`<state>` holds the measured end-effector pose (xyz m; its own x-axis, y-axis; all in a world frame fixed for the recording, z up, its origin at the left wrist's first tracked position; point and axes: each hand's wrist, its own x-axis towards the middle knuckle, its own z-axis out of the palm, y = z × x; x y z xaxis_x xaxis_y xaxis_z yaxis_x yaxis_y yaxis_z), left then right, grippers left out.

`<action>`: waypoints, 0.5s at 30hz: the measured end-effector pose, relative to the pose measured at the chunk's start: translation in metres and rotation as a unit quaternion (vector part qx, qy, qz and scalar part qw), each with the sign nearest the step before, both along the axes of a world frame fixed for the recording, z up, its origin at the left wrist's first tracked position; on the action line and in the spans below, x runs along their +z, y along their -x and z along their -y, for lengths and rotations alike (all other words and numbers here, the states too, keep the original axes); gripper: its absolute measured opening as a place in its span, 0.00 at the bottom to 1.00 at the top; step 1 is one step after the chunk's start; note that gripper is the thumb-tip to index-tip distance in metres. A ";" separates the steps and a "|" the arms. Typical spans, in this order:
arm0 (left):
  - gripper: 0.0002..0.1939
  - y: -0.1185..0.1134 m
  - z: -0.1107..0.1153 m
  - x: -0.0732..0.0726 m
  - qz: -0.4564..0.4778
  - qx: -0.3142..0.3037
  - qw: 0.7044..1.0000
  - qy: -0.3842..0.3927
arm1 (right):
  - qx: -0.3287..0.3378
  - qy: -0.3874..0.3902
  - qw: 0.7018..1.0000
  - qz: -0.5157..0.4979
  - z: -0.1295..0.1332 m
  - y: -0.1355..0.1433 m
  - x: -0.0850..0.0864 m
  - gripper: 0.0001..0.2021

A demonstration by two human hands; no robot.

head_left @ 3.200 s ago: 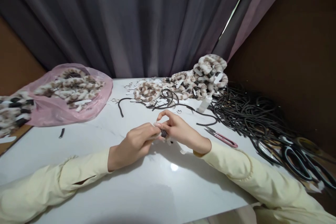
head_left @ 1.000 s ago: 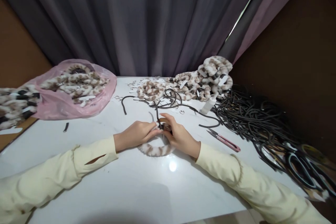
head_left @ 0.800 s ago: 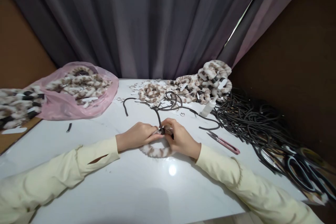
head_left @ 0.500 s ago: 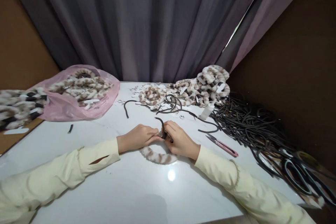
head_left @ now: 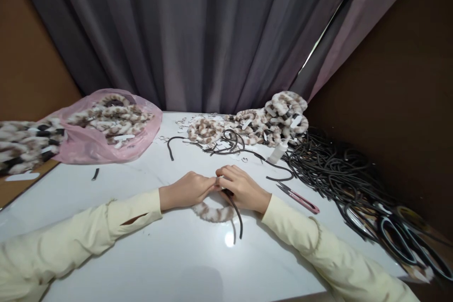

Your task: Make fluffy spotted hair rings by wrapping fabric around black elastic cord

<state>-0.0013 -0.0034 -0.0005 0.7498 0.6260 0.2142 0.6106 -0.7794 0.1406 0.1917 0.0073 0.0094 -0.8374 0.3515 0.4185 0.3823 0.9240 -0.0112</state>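
A brown-and-white furry ring [head_left: 214,213] lies on the white table under my hands, its upper part hidden by them. My left hand [head_left: 189,189] is closed in a pinch on the ring's upper left side. Touching its fingertips, my right hand [head_left: 242,187] is closed round a dark cord [head_left: 238,214]. The cord's free end hangs down to the right, across the ring's right side. What exactly lies between the fingertips is too small to make out.
A pink bag [head_left: 141,148] of furry rings stands at the left. Behind my hands are more furry rings [head_left: 205,130], loose cords and a small bottle [head_left: 278,152]. Pink snips [head_left: 300,199], a pile of black cords [head_left: 325,165] and large scissors [head_left: 396,240] lie on the right.
The dark cord end stood up above my hands and now hangs down toward me. The fingers of my right hand have shifted up and left, against my left fingertips.
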 end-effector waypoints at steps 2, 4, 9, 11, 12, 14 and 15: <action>0.15 0.000 0.000 0.000 -0.008 0.001 1.000 0.000 | 0.007 0.017 1.000 0.001 -0.001 -0.001 0.001 0.02; 0.15 0.000 0.000 0.000 -0.010 0.001 1.000 0.000 | 0.007 0.025 1.000 -0.005 -0.002 -0.001 0.001 0.02; 0.16 -0.001 0.001 0.001 -0.005 -0.004 1.000 -0.003 | -0.002 0.041 0.998 -0.040 -0.003 -0.003 -0.001 0.04; 0.17 -0.001 0.001 0.001 -0.010 0.004 1.000 -0.004 | -0.003 0.038 0.998 -0.045 -0.003 -0.004 -0.002 0.04; 0.18 -0.001 0.001 0.001 -0.014 0.008 1.000 -0.004 | -0.004 0.033 0.998 -0.044 -0.004 -0.005 -0.003 0.03; 0.18 -0.001 0.001 0.002 -0.023 0.013 1.000 -0.003 | -0.010 0.019 0.999 -0.040 -0.005 -0.005 -0.004 0.02; 0.18 -0.001 0.001 0.002 -0.027 0.015 1.000 -0.001 | -0.015 0.011 0.999 -0.037 -0.005 -0.004 -0.005 0.03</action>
<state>-0.0001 -0.0045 0.0014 0.7415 0.6477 0.1750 0.6401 -0.7611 0.1047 0.1961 0.0124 0.0040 -0.7939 0.3854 0.4703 0.4070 0.9115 -0.0599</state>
